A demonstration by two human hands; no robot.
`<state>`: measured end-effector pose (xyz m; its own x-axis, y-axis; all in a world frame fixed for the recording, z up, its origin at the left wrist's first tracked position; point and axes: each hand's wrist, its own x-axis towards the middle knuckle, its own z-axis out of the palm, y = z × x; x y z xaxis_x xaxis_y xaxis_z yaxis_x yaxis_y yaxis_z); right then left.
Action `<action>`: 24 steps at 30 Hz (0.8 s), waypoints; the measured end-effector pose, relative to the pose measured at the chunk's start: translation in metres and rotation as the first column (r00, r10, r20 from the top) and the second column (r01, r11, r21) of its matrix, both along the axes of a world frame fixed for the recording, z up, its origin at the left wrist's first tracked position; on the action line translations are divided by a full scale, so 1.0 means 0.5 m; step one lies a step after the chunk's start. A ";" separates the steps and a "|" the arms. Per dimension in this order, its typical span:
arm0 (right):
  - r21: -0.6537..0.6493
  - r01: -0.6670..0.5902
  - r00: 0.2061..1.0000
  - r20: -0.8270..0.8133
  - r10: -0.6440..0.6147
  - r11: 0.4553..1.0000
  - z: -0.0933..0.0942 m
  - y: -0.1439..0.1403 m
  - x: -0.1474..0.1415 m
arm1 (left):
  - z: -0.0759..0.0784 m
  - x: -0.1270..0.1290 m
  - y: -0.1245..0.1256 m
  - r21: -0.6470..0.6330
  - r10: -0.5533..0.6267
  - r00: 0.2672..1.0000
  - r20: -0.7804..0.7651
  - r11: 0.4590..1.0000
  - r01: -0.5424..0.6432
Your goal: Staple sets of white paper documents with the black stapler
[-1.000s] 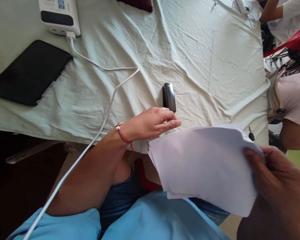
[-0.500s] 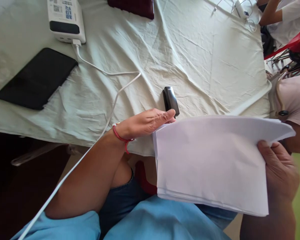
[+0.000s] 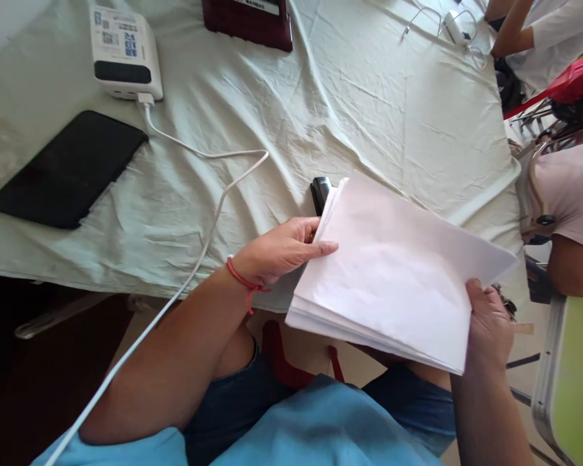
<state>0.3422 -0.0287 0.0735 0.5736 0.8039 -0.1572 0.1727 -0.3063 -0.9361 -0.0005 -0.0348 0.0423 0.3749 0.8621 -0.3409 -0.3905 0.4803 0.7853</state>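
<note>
A stack of white paper (image 3: 393, 272) hangs over the tabletop's (image 3: 369, 110) near edge, covering most of a black stapler (image 3: 319, 191). The left hand (image 3: 282, 249) pinches its left edge; the right hand (image 3: 488, 323) grips its near right corner.

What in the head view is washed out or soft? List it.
Head view: even daylight with no hard shadows; the paper stack is nearly blown out, its sheet edges barely separable; the black stapler stays sharp; the floor under the table at left is very dark.
</note>
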 end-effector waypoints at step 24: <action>-0.454 -0.387 0.919 -0.266 0.292 0.803 0.023 0.019 -0.015 | -0.010 -0.016 0.010 0.120 -0.016 0.974 -0.226 0.992 0.044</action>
<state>0.3349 -0.0193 0.0849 0.2032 0.7311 -0.6513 0.2017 -0.6821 -0.7029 -0.0087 -0.0300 0.0374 0.3277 0.8923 -0.3106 -0.1846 0.3829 0.9052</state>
